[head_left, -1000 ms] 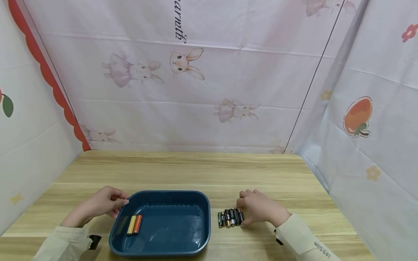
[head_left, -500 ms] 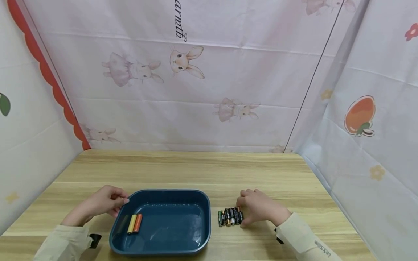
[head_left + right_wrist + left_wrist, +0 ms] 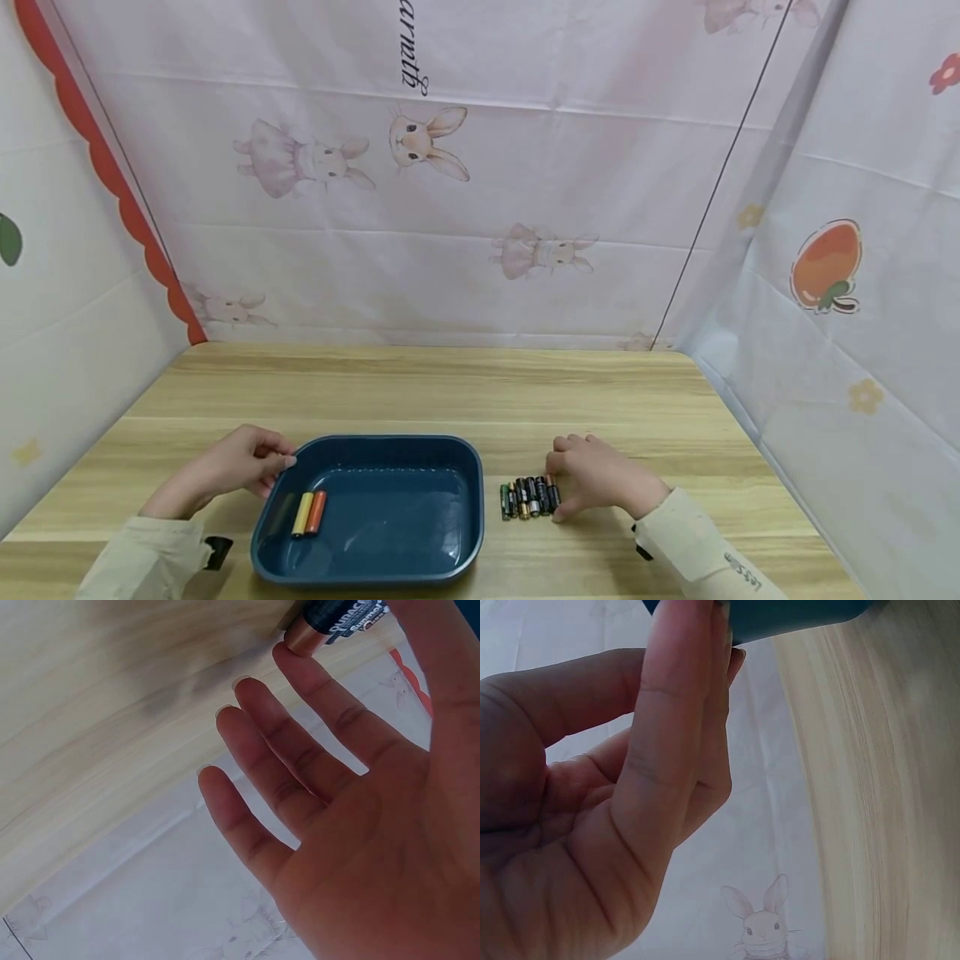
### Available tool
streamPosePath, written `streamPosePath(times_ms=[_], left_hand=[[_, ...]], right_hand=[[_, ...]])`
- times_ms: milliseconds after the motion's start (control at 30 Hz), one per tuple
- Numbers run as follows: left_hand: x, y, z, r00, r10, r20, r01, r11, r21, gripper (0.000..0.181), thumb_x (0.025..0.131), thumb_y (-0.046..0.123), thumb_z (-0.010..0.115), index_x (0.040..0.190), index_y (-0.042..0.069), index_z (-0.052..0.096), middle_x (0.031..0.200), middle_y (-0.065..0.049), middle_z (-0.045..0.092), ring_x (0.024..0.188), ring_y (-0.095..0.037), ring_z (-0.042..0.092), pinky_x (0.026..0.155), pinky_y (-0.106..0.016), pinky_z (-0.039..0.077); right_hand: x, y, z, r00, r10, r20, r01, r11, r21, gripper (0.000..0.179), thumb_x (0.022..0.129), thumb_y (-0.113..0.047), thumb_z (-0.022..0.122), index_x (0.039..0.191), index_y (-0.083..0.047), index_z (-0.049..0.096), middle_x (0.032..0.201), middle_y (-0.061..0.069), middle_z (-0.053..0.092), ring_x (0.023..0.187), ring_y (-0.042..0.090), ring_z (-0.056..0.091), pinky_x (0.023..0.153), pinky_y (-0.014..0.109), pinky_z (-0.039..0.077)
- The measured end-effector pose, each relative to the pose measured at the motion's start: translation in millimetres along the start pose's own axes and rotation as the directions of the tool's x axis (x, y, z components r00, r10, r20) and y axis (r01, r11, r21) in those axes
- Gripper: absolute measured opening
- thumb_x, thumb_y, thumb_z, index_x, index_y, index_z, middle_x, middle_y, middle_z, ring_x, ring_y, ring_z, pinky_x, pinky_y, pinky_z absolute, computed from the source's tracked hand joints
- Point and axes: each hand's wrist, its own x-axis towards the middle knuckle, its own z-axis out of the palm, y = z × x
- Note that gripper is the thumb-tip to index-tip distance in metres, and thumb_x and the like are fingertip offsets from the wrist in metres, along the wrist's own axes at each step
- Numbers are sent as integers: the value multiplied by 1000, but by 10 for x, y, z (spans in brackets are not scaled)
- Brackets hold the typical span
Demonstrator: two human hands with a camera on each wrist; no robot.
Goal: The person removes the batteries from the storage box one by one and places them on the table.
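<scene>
A dark blue rectangular tray (image 3: 405, 533) stands on the table in the head view. At its upper left corner my left hand (image 3: 238, 463) pinches the rim between thumb and fingers. Inside the tray, near its left wall, a yellow battery (image 3: 302, 514) and an orange battery (image 3: 316, 512) lie side by side. To the right of the tray is a row of several mostly black batteries (image 3: 523, 498). My right hand (image 3: 606, 477) spans the row's right-end battery (image 3: 341, 619), index fingertip on its copper end and thumb at the other end; the thumb tip is out of the right wrist view.
The wood-grain table (image 3: 450, 383) extends behind and around the tray. Printed cloth walls (image 3: 480, 208) with rabbit drawings enclose it at the back and on both sides.
Both hands, the tray and the batteries keep their places; only the head view has shifted very slightly.
</scene>
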Motion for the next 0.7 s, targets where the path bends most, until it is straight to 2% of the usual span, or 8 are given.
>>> streamPosePath(times_ms=[367,567,700], left_hand=[[55,-26,-51,1000,19,20,-19,1000,-7,20,96,2,53,106,-12,62,74,-6,62,64,-19,61,57,-32,57],[80,-38,-67,1000,13,16,-13,1000,5,19,96,3,53,106,-11,63,73,-6,61,64,-19,60,57,-32,57],[80,-37,-61,1000,7,11,-7,1000,14,19,96,3,54,106,-11,63,73,-6,61,64,-19,60,57,-32,57]], right_hand=[[53,-25,-13,1000,-6,-4,6,1000,16,45,66,-48,83,96,-18,69,86,-10,52,78,6,42,74,36,43],[66,-30,-10,1000,4,-5,-4,1000,12,45,65,-47,84,95,-18,68,86,-9,52,79,7,44,83,46,47],[58,-28,-1,1000,10,-4,-10,1000,9,47,64,-47,84,96,-18,67,88,-8,53,79,8,45,79,43,47]])
